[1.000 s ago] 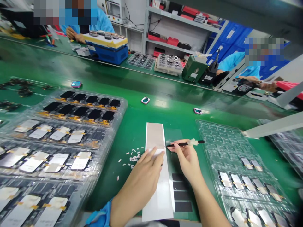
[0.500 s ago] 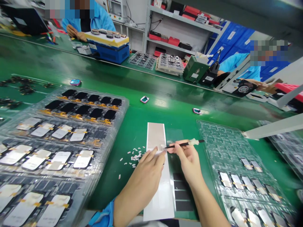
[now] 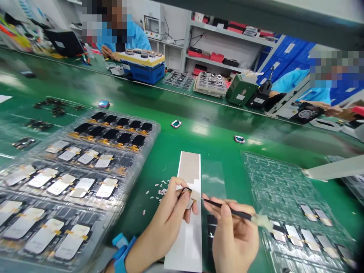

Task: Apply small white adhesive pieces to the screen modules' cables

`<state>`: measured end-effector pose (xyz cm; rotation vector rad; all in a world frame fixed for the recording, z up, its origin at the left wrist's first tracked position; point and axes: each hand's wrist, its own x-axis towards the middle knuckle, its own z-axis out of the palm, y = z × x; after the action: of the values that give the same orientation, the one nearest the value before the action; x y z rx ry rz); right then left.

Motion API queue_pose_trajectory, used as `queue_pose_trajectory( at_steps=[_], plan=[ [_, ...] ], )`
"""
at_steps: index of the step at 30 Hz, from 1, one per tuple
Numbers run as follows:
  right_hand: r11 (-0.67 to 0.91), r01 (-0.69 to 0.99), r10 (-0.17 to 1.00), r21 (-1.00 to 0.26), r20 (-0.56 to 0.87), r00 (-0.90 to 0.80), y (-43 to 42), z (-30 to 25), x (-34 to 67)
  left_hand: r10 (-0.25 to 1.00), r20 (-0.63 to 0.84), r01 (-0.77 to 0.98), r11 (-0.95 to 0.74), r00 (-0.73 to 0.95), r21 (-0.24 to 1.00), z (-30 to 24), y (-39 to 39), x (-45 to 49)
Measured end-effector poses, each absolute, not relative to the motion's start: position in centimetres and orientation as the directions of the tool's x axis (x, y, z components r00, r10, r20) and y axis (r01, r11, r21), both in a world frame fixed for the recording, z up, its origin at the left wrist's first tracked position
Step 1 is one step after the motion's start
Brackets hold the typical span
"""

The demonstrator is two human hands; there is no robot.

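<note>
My left hand (image 3: 166,214) pinches a small screen module (image 3: 189,203) with a dark edge and a pale back, partly hidden by the fingers. In my right hand (image 3: 236,237) is a black pair of tweezers (image 3: 227,207) with whitish wrapping on its rear end. The tweezers' tip is close to a pale piece at the module's right side; I cannot tell whether it grips that piece. Beneath both hands lies a long adhesive sheet (image 3: 190,165), beige at the top and white lower down. Small white scraps (image 3: 162,192) lie left of it.
A clear tray of screen modules (image 3: 152,151) fills the left side. Another clear tray (image 3: 273,182), with modules in its lower part, lies right. Small watch-like frames (image 3: 176,124) rest farther back. A post (image 3: 335,167) juts in at right. Two co-workers in blue sit across the bench.
The left hand has lifted off the sheet and now holds a screen module. The right hand has drawn nearer and lower with the tweezers. The view has shifted slightly.
</note>
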<state>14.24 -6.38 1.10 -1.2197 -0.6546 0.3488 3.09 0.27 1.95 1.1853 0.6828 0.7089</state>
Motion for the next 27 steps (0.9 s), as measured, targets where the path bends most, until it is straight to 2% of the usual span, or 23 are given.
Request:
queue_pose_trajectory(
  at_steps=[4, 9, 19, 27],
  plan=[
    [0.360, 0.103, 0.601, -0.927, 0.315, 0.734, -6.1, 0.7, 13.4, 0.785, -0.090, -0.278, 0.321, 0.613, 0.905, 1.9, -0.4, 3.5],
    [0.394, 0.079, 0.638, -0.916, 0.334, 0.694, -6.0, 0.4, 13.7, 0.800, -0.051, -0.336, 0.307, 0.597, 0.891, 1.1, -0.6, 3.7],
    [0.420, 0.047, 0.646, -0.906, 0.335, 0.686, -5.9, 0.4, 13.6, 0.826, -0.052, -0.304, 0.264, 0.561, 0.915, 1.0, -0.8, 3.7],
    [0.386, 0.094, 0.650, -0.918, 0.343, 0.678, -6.2, 0.1, 13.7, 0.841, -0.042, -0.305, 0.242, 0.539, 0.921, 0.9, -0.8, 3.9]
  ],
)
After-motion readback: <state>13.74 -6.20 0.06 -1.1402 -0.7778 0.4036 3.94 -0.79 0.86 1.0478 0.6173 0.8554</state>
